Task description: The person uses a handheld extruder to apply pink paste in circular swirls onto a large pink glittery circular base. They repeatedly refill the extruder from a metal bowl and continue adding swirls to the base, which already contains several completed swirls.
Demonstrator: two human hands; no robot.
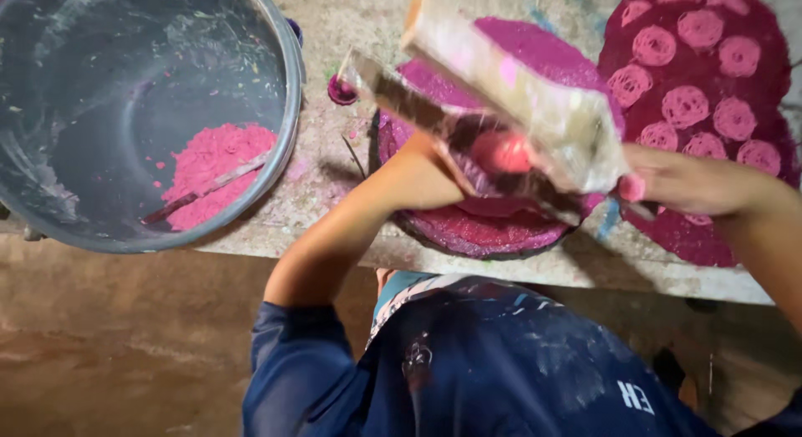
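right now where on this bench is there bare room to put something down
The clearest bare patch is the dusty bench top between the grey tub and the round pink mould, though a small pink blob sits at its far end. The right side is crowded: the spiral-patterned disc, both hands and the flat tools.

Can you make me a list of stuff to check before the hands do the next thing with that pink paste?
1. Left hand has hold of the flat stick: ok.
2. Right hand grips the pale wrapped block: ok.
3. Paste lump sits between both tools: ok.
4. Round pink disc lies fully on the bench: cannot tell, its edge nears the rim.
5. Pink paste left in the grey tub: ok.
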